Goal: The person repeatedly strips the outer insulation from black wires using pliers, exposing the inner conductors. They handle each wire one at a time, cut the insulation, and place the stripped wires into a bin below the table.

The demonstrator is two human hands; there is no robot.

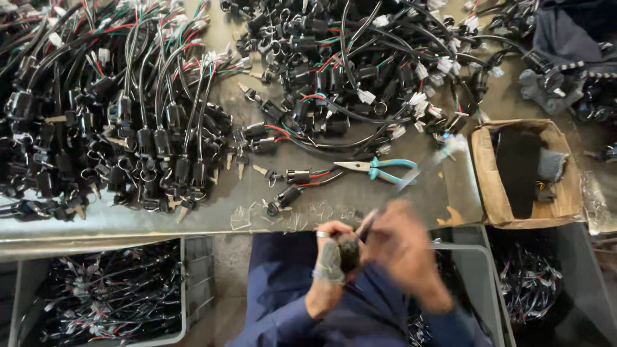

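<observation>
My left hand [331, 254], with a grey wrap over its fingers, is closed on a small black lock part [349, 252] just below the table's front edge. My right hand [402, 247] is blurred with motion and is against the same black part, gripping its wire or a thin piece; I cannot tell which. Teal-handled pliers [379, 169] lie on the metal table [193, 222] just beyond my hands. Two loose black lock parts with red wires and keys [289, 186] lie to the left of the pliers.
Big heaps of black wired locks with keys [122, 109] cover the table's left and back [360, 58]. A torn cardboard box [524, 170] stands at the right. Grey bins with wired parts [109, 295] sit under the table on the left and on the right [530, 283].
</observation>
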